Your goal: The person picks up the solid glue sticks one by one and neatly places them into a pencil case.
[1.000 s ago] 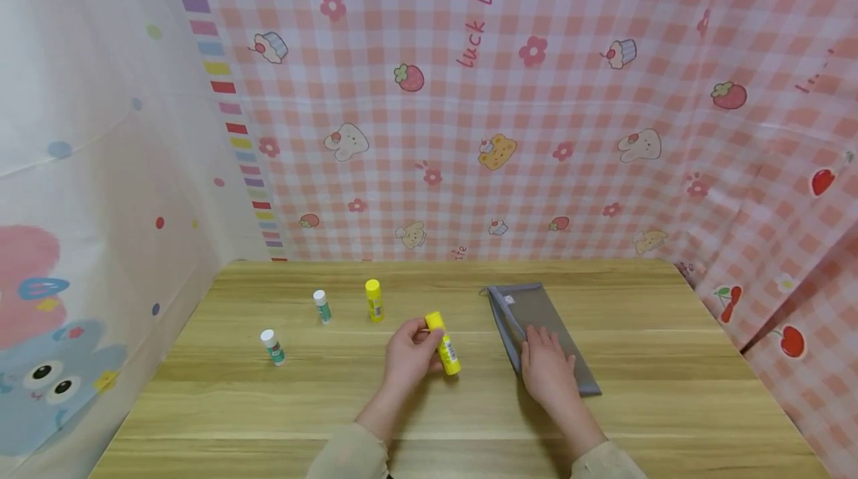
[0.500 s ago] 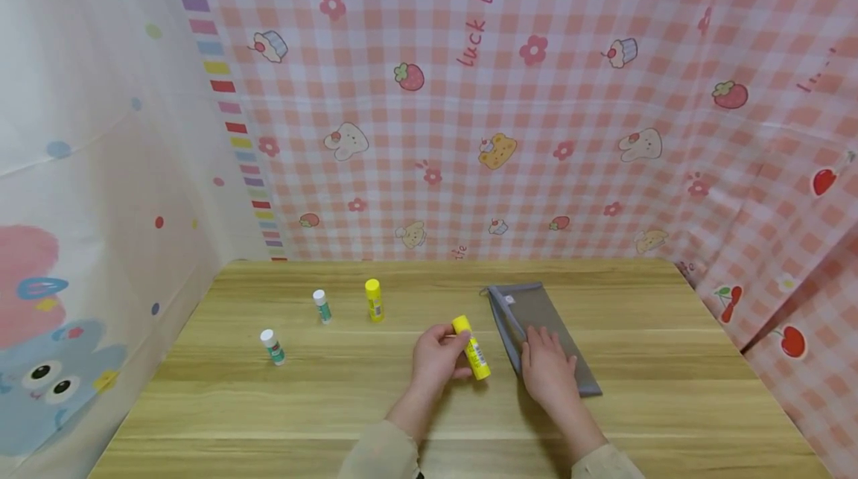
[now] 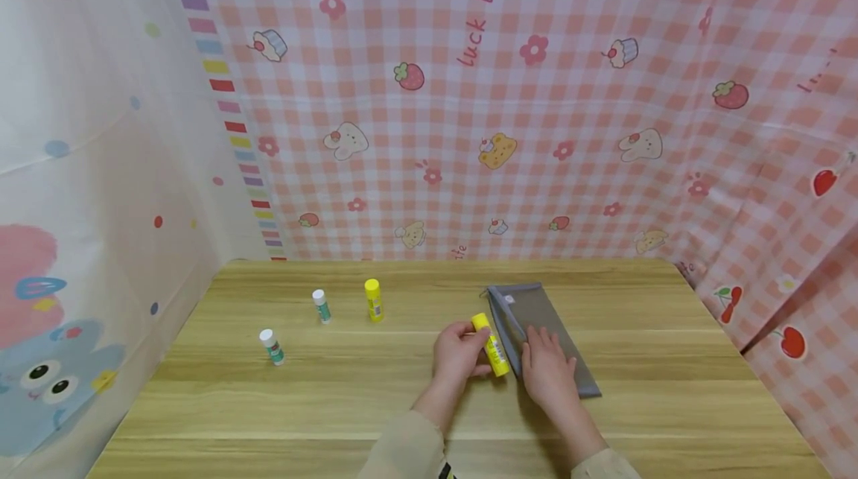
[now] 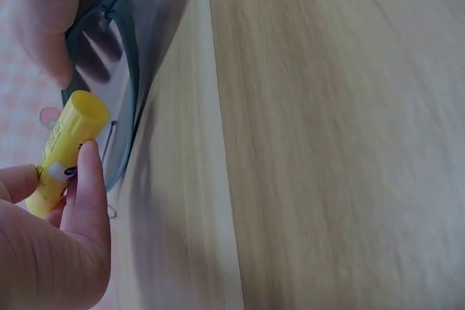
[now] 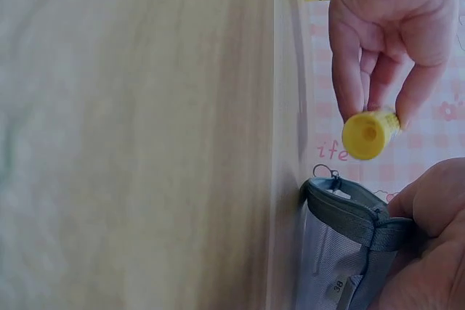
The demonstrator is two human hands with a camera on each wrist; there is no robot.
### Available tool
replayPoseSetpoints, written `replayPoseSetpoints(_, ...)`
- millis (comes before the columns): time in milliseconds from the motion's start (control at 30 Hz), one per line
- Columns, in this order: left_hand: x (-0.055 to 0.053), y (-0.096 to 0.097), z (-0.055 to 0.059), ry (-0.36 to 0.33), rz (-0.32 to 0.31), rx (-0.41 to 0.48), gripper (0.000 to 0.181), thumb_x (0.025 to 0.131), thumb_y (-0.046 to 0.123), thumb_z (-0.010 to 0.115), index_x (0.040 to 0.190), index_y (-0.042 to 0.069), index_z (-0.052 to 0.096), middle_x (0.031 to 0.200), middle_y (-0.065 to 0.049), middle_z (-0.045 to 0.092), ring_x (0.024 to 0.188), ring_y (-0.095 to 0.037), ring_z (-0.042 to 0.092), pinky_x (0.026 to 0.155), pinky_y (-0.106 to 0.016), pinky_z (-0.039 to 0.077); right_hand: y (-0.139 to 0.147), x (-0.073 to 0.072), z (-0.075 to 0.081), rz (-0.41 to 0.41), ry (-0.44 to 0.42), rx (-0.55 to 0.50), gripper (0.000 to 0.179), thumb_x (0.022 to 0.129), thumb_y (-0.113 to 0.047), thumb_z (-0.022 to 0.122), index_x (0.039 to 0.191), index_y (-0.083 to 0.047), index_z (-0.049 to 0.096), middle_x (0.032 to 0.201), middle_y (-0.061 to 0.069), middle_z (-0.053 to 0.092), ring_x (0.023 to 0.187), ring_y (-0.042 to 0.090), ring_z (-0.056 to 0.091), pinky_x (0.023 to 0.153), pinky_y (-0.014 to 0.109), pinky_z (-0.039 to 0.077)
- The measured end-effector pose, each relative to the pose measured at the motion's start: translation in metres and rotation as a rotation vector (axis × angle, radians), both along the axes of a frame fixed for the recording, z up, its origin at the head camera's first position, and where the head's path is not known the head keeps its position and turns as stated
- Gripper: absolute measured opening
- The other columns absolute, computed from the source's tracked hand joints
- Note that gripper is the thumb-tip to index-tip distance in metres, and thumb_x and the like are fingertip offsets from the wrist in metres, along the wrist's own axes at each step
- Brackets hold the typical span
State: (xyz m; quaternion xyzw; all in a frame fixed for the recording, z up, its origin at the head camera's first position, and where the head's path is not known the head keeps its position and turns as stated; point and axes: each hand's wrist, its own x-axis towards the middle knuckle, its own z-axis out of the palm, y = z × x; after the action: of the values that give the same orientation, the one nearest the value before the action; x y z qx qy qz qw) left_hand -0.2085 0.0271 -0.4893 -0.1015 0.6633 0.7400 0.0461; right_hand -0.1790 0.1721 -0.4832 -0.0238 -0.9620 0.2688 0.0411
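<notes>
My left hand [image 3: 459, 357] pinches a yellow glue stick [image 3: 497, 357] between thumb and fingers, tilted just left of a grey mesh zipper pouch [image 3: 534, 304]. In the right wrist view, the round end of this glue stick [image 5: 363, 136] hangs above the pouch's mouth. The right hand [image 3: 550, 366] lies over the pouch and holds its upper edge at the mouth. That mouth gapes, its zipper rim [image 5: 338, 215] spread in a loop with a ring at the far corner. Part of the right thumb and fingers is hidden by the pouch.
On the left of the wooden table [image 3: 322, 419] stand another yellow glue stick [image 3: 374, 300], a white-capped green glue stick [image 3: 322, 307] and a second white-capped one [image 3: 272, 347]. A pink checked curtain [image 3: 429, 121] hangs behind the table.
My left hand has carried the yellow glue stick rightward across the table to the pouch's left edge. The right hand and the pouch stay where they were.
</notes>
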Motion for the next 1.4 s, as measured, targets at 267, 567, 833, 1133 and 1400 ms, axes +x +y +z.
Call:
replayPoseSetpoints(267, -0.005, 0.011, -0.002, -0.038, 0.012, -0.010, 0.029, 0.089, 0.014, 0.072, 0.110, -0.005, 0.065, 0.084, -0.009, 0.066, 0.062, -0.015, 0.062, 0.055, -0.037, 0.061, 0.001, 0.001, 0.001, 0.002, -0.004, -0.014, 0.044, 0.104, -0.013, 0.038, 0.140, 0.010, 0.045, 0.145, 0.036, 0.036, 0.135, 0.056, 0.028, 0.102, 0.081, 0.016)
replayPoseSetpoints(567, -0.008, 0.022, -0.005, -0.046, 0.019, -0.004, 0.027, 0.090, 0.012, 0.071, 0.108, -0.006, 0.063, 0.077, -0.009, 0.065, 0.056, -0.014, 0.062, 0.054, -0.037, 0.060, 0.002, 0.001, 0.001, -0.002, -0.007, -0.036, 0.044, 0.105, -0.014, 0.038, 0.141, 0.010, 0.044, 0.146, 0.035, 0.035, 0.135, 0.056, 0.028, 0.102, 0.081, 0.015)
replayPoseSetpoints(833, -0.008, 0.027, -0.007, -0.042, 0.023, -0.058, 0.023, 0.088, 0.012, 0.071, 0.102, -0.005, 0.066, 0.067, -0.007, 0.062, 0.052, -0.011, 0.060, 0.051, -0.033, 0.059, 0.002, 0.002, 0.002, 0.000, 0.003, -0.042, 0.043, 0.104, -0.014, 0.038, 0.140, 0.010, 0.045, 0.146, 0.035, 0.036, 0.135, 0.055, 0.029, 0.101, 0.081, 0.017)
replayPoseSetpoints(1133, -0.014, 0.031, -0.011, -0.054, 0.018, -0.157, 0.022, 0.089, 0.017, 0.073, 0.099, -0.002, 0.068, 0.066, -0.009, 0.064, 0.052, -0.016, 0.063, 0.048, -0.032, 0.058, 0.002, 0.003, 0.004, -0.004, -0.005, -0.042, 0.042, 0.105, -0.013, 0.038, 0.139, 0.010, 0.046, 0.145, 0.035, 0.038, 0.136, 0.054, 0.029, 0.101, 0.080, 0.019)
replayPoseSetpoints(1400, -0.015, 0.036, -0.011, -0.058, 0.022, -0.198, 0.021, 0.086, 0.018, 0.076, 0.093, 0.000, 0.067, 0.064, -0.008, 0.063, 0.050, -0.015, 0.063, 0.045, -0.030, 0.057, 0.002, 0.003, 0.004, -0.003, -0.013, -0.041, 0.042, 0.105, -0.013, 0.038, 0.139, 0.010, 0.046, 0.145, 0.035, 0.038, 0.136, 0.054, 0.030, 0.101, 0.080, 0.020)
